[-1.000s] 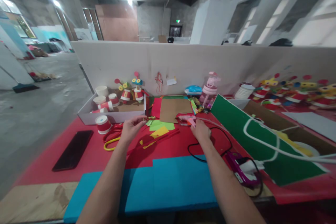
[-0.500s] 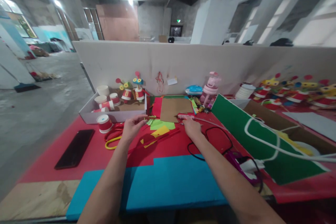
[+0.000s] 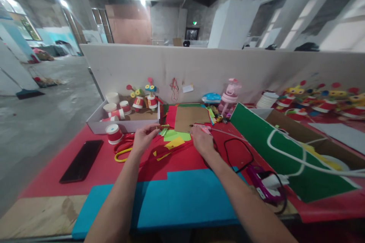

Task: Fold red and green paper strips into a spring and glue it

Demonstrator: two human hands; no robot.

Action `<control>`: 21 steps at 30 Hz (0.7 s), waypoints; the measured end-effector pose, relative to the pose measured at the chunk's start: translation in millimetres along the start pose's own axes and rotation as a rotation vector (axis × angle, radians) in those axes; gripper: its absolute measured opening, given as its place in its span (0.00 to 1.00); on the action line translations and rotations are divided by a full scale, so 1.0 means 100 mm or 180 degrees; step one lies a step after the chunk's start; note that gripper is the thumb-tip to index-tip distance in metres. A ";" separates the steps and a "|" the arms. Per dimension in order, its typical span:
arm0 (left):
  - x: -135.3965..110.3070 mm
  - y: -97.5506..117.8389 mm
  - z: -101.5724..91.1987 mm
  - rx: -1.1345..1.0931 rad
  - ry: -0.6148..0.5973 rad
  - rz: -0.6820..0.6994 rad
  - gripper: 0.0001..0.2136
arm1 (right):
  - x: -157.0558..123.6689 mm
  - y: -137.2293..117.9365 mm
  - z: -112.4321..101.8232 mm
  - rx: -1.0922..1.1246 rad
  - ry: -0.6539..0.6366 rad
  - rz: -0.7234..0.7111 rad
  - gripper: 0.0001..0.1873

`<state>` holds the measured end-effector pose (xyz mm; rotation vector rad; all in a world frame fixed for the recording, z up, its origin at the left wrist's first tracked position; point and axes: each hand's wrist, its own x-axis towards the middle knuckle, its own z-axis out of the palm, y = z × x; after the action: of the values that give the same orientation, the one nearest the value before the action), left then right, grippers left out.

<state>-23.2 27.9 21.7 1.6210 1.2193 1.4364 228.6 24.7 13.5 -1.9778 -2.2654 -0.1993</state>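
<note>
My left hand (image 3: 143, 139) pinches one end of a small coiled red and yellow pipe cleaner (image 3: 163, 127) just above the red felt. My right hand (image 3: 202, 141) is closed round a pink glue gun (image 3: 204, 128), whose nozzle points left toward the coil. A black cord (image 3: 238, 154) runs from the gun across the felt. Green and yellow paper scraps (image 3: 174, 139) lie between the two hands.
A white box (image 3: 122, 126) with red paper cups and finished cup figures stands at the back left. A red cup (image 3: 114, 134), red and yellow scissors (image 3: 123, 150) and a black phone (image 3: 81, 160) lie left. Brown card (image 3: 191, 117), a green board (image 3: 273, 152) and a purple plug (image 3: 264, 186) are right.
My right hand has slid left with the glue gun, bringing its nozzle closer to the coil. My left hand has hardly moved.
</note>
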 end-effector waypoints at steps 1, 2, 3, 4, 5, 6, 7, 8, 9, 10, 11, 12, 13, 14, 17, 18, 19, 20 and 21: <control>0.00 0.01 0.00 -0.0015 0.0004 -0.0015 0.17 | -0.02 -0.15 -0.01 0.0073 0.0131 -0.0116 0.17; 0.00 0.01 0.00 -0.0042 0.0007 -0.0036 0.17 | -0.04 -0.30 -0.01 0.0184 0.0188 -0.0265 0.16; 0.00 0.00 0.00 -0.0084 0.0006 -0.0061 0.17 | -0.05 -0.45 -0.01 0.0340 0.0184 -0.0454 0.15; 0.00 -0.01 -0.01 -0.0143 0.0005 -0.0082 0.17 | -0.05 -0.58 -0.01 0.0521 0.0216 -0.0621 0.14; 0.01 -0.02 -0.02 -0.0210 0.0002 -0.0098 0.18 | -0.04 -0.68 -0.01 0.0714 0.0230 -0.0844 0.12; 0.01 -0.04 -0.02 -0.0268 0.0013 -0.0108 0.18 | -0.01 -0.73 -0.01 0.0901 0.0268 -0.1012 0.12; 0.02 -0.06 -0.03 -0.0309 0.0043 -0.0114 0.18 | 0.02 -0.73 -0.01 0.1057 0.0316 -0.1090 0.13; 0.03 -0.07 -0.04 -0.0329 0.0080 -0.0120 0.18 | 0.07 -0.67 -0.02 0.1166 0.0371 -0.1057 0.14; 0.03 -0.08 -0.04 -0.0333 0.0117 -0.0131 0.18 | 0.11 -0.56 -0.03 0.1215 0.0432 -0.0900 0.15; 0.04 -0.09 -0.05 -0.0333 0.0152 -0.0145 0.18 | 0.16 -0.41 -0.04 0.1197 0.0477 -0.0670 0.14; 0.04 -0.09 -0.05 -0.0331 0.0180 -0.0155 0.18 | 0.20 -0.23 -0.04 0.1088 0.0510 -0.0294 0.14; 0.04 -0.08 -0.05 -0.0325 0.0192 -0.0159 0.18 | 0.24 -0.02 -0.03 0.0933 0.0460 0.0092 0.15; 0.04 -0.07 -0.05 -0.0317 0.0184 -0.0159 0.18 | 0.27 0.19 -0.02 0.0800 0.0393 0.0508 0.19; 0.04 -0.05 -0.04 -0.0305 0.0166 -0.0150 0.18 | 0.30 0.39 0.01 0.0680 0.0244 0.0949 0.23; 0.02 -0.01 -0.03 -0.0228 0.0091 -0.0108 0.18 | 0.33 0.82 0.17 0.0565 -0.0489 0.1399 0.30; 0.02 0.00 -0.03 -0.0213 0.0078 -0.0091 0.18 | 0.32 0.90 0.22 0.0572 -0.0618 0.1335 0.28; 0.02 0.00 -0.03 -0.0208 0.0074 -0.0075 0.18 | 0.32 0.93 0.27 0.0596 -0.0654 0.1278 0.26; 0.02 0.00 -0.03 -0.0206 0.0073 -0.0063 0.18 | 0.31 0.94 0.31 0.0628 -0.0654 0.1219 0.23; 0.02 -0.01 -0.03 -0.0204 0.0077 -0.0055 0.18 | 0.30 0.92 0.33 0.0654 -0.0611 0.1193 0.21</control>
<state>-26.4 29.4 22.2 1.5509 1.1861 1.4733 315.7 72.2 -12.5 -2.3359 -1.8683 0.2597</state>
